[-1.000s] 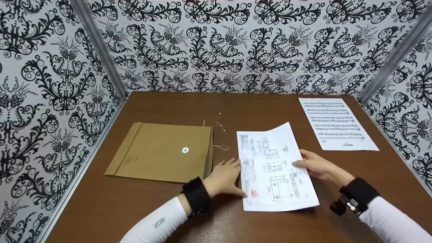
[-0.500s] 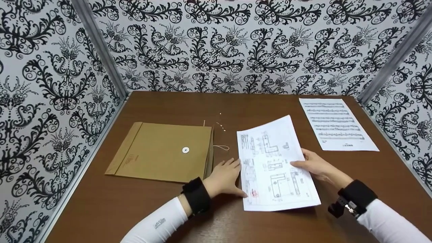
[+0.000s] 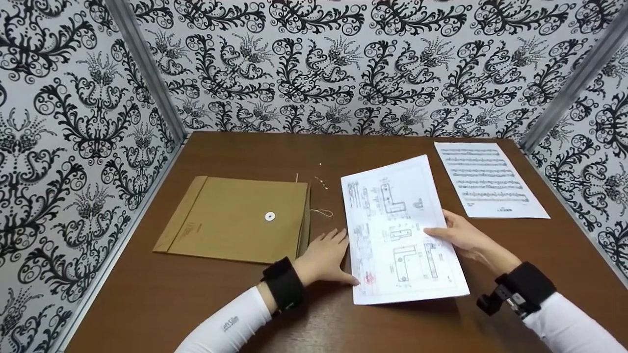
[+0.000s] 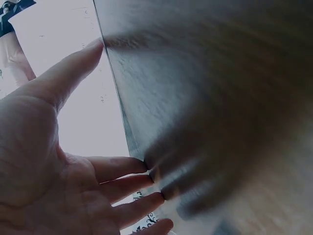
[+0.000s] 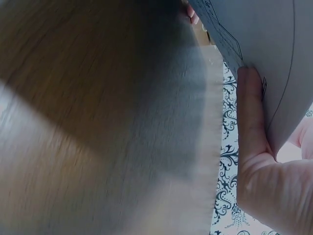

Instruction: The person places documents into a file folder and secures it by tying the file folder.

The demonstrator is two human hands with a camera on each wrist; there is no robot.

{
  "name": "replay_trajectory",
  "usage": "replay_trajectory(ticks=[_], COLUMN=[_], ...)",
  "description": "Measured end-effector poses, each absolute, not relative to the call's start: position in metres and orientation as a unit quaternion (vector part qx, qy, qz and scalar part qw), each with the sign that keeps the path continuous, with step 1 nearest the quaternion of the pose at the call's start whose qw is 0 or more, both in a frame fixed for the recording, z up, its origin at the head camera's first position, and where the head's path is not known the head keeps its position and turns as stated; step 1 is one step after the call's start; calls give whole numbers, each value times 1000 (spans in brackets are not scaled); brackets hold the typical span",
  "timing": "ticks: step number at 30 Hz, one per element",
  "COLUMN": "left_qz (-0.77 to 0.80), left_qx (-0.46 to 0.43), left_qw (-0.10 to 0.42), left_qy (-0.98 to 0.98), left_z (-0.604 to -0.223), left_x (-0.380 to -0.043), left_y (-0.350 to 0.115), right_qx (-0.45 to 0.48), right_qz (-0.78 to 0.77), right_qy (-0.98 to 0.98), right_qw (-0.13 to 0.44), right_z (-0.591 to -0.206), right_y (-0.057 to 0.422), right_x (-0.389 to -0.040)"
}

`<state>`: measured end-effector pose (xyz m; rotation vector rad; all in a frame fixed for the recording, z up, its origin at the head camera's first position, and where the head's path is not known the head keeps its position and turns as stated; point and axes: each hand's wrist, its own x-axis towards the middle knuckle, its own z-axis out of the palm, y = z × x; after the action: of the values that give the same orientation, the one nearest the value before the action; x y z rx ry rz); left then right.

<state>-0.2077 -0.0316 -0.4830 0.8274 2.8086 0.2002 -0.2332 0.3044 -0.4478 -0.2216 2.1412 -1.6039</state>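
A white sheet of paper (image 3: 382, 255) printed with technical drawings and a small red stamp slants up toward its right side. My right hand (image 3: 466, 240) pinches that right edge, thumb on the printed face and fingers behind. In the right wrist view, the right thumb (image 5: 252, 117) lies along the paper (image 5: 274, 44). My left hand (image 3: 324, 260) rests at the sheet's left edge, fingers spread and fairly straight on the table. In the left wrist view, the left hand's (image 4: 73, 161) thumb tip and fingertips stand right along the paper's (image 4: 93, 117) edge.
A brown string-tie envelope (image 3: 240, 220) with a white button lies left of the sheet. Its loose string (image 3: 321, 213) pokes out on the right. A page of sheet music (image 3: 490, 181) lies at the back right of the brown table (image 3: 235, 152). Patterned walls enclose the back and sides.
The sheet's right side and far edge have risen, so it now tilts up more steeply from the table. My left hand has stayed in place.
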Motion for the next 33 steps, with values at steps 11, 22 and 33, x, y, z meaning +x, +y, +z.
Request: replay_trajectory(ticks=[11, 22, 33], left_qz=[302, 589, 670], left_qx=[271, 223, 166], left_qw=[108, 147, 165], left_qy=[908, 763, 705], left_z=[-478, -470, -466], left_x=[-216, -220, -225], left_y=[-38, -35, -41], right_qx=[-62, -59, -62], right_qz=[-638, -693, -711], right_qy=[729, 678, 656], right_qw=[239, 239, 244], right_z=[-448, -449, -447], right_y=[307, 294, 284], right_x=[-234, -232, -238])
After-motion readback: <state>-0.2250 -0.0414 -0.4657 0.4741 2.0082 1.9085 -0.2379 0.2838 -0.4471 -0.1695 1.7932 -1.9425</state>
